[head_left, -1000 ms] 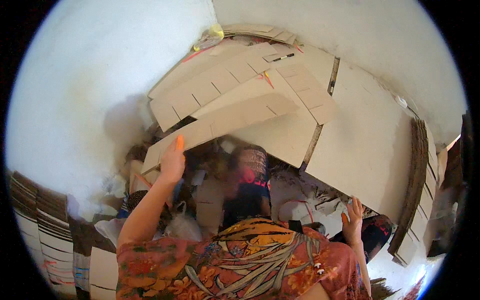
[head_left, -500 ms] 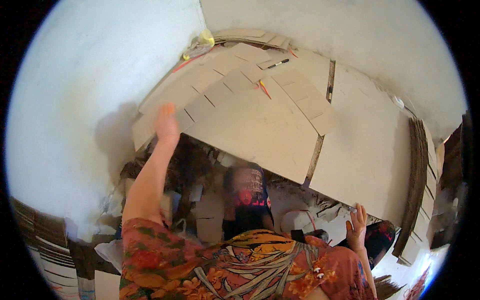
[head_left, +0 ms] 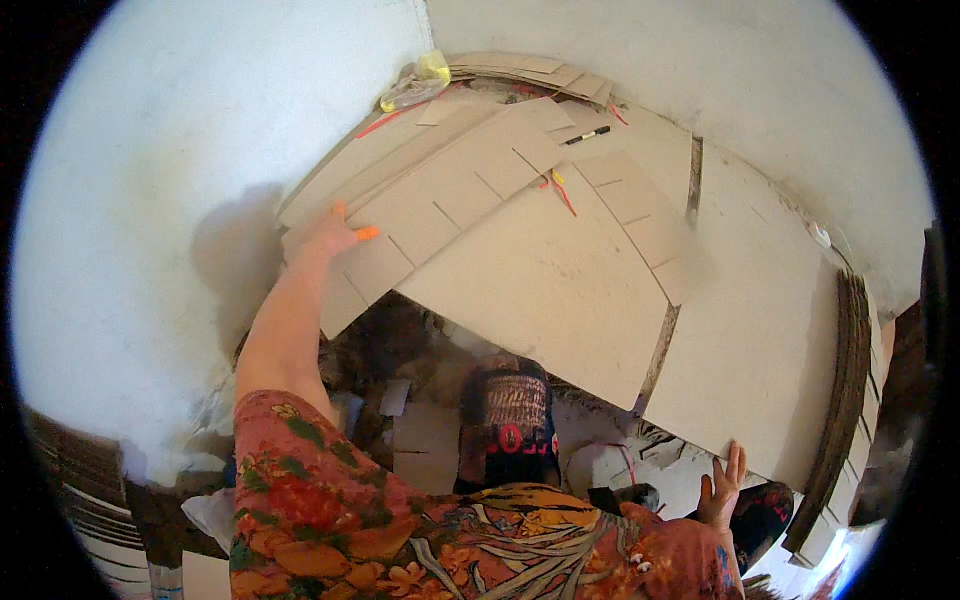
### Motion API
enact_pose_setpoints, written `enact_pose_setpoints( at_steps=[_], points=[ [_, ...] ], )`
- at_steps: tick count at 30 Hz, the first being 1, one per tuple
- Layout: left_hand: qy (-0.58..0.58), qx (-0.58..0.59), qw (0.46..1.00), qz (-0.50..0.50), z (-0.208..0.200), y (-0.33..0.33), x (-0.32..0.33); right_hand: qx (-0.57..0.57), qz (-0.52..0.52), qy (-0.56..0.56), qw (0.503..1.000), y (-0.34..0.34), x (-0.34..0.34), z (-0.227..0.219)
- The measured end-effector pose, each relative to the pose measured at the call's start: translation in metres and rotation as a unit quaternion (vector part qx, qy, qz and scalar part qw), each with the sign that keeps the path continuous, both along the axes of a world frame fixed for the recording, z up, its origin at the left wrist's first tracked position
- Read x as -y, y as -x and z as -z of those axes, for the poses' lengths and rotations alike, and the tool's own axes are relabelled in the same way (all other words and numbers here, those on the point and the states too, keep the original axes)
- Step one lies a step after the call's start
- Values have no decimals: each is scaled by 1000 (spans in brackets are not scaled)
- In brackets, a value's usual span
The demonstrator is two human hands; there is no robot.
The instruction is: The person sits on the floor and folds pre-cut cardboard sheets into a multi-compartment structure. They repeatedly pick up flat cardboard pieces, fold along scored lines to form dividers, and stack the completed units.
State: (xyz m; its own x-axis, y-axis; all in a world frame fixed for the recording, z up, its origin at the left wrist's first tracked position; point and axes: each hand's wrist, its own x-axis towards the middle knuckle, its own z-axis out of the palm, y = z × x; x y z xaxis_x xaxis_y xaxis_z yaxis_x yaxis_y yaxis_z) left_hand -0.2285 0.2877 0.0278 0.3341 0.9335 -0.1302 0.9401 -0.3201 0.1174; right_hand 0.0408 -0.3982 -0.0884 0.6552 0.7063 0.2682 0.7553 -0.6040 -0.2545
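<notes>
My left hand [head_left: 335,236] rests on the left end of a long slotted cardboard strip [head_left: 455,185], its thumb and a finger spread apart, their tips orange. The strip has short slits along its near edge and lies slantwise over other cardboard pieces on the board-topped table. Toward the right, at the table's near edge, my right hand [head_left: 720,490] is raised with its fingers apart, holding nothing. A second slotted strip [head_left: 625,205] lies near the middle of the tabletop [head_left: 530,280].
A black-and-white marker [head_left: 587,135] and a red-and-yellow tool [head_left: 562,190] lie near the strips. Cardboard is stacked at the back [head_left: 540,72], and a thick cardboard stack [head_left: 845,380] stands at the right. A clear-and-yellow bag [head_left: 418,82] sits by the wall corner. A dark gap [head_left: 655,360] splits the tabletop.
My left hand has come down onto the cardboard, and its thumb now shows apart. The slotted strip beneath it has shifted and turned. My right hand stays by the table edge.
</notes>
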Motion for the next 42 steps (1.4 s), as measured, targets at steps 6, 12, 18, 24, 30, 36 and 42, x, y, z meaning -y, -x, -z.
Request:
enact_pose_setpoints(
  at_steps=[6, 12, 18, 24, 30, 36, 42],
  points=[
    [97, -30, 993, 61, -18, -24, 1, 7, -5, 0, 1000, 0, 1, 3],
    [93, 265, 959, 26, -28, -7, 8, 14, -3, 10, 1000, 0, -3, 2],
    [16, 155, 988, 22, -28, 16, -72, 11, 25, 28, 999, 2, -5, 6],
    [97, -9, 995, 22, 21, 25, -119, 11, 46, 46, 998, 2, -12, 8],
    [129, -26, 988, 75, 6, 8, -76, 19, 51, 43, 998, 3, -13, 7],
    [138, 55, 989, 28, 10, 7, 12, 8, 52, 8, 999, 4, -21, 6],
    [168, 183, 969, 12, 23, 20, 82, 1, 44, 6, 999, 6, -18, -1]
  ],
)
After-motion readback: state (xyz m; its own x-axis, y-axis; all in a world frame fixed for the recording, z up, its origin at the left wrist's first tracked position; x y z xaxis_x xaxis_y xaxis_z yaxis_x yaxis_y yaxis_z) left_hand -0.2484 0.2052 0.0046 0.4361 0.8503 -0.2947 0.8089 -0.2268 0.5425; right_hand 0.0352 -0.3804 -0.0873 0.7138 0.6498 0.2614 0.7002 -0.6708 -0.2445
